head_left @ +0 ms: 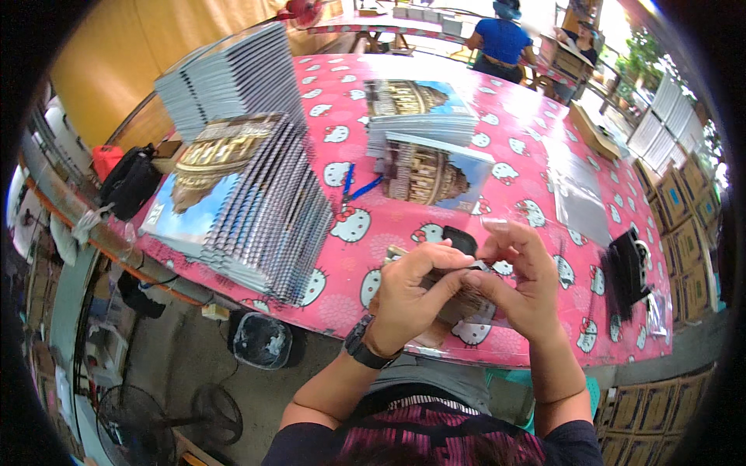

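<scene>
My left hand and my right hand meet over the near edge of the table. Both are closed, thumbs and fingertips pinched together around something small that I cannot make out. Beneath them lies a brownish flat item, mostly hidden by my fingers. Just beyond my fingertips sits a small black object. Farther off is a spiral-bound book with a domed building on its cover, leaning against a low stack of similar books. Two blue pen-like tools lie to the left of it.
Tall stacks of spiral-bound books fill the table's left side. To the right are a clear plastic sheet and a bundle of thin black strips. A bin and a fan stand below left. Cartons line the right; people sit beyond.
</scene>
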A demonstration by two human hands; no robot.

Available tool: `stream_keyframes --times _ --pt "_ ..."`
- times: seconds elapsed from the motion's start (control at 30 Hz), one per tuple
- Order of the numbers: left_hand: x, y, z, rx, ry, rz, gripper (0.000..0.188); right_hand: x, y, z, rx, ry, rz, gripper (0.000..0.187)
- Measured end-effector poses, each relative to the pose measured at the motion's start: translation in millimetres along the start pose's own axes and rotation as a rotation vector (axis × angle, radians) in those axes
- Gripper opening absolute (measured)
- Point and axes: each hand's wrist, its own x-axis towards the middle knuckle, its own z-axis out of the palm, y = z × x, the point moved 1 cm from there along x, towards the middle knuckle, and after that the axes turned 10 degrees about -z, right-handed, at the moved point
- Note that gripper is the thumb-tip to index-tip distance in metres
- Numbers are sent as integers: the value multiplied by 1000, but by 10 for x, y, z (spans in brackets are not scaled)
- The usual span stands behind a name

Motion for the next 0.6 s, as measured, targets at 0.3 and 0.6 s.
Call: stream_keyframes --times 0.3,0.6 --pt "-118 -19 -26 38 9 -1 19 65 -195 21 -212 -149 -19 39" --pt "16 219 -240 362 -149 52 46 202 -258 106 -184 -213 -126 45"
